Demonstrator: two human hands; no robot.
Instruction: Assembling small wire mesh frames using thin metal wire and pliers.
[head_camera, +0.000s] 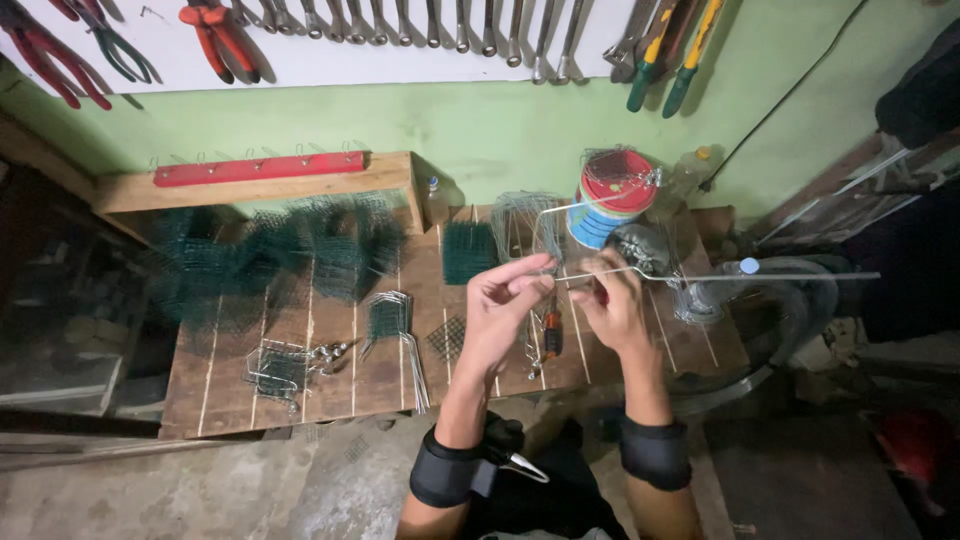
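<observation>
Wooden bench below; left hand and right hand apparently pinch a wire rod overhanging its right edge.

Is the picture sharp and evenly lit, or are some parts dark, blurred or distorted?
In the head view, the left hand, the right hand and the wire they hold are lit and fairly sharp; the green mesh pieces on the left look smeared; the corners fall dark; the wooden table edges bow, as a wide lens does.
</observation>
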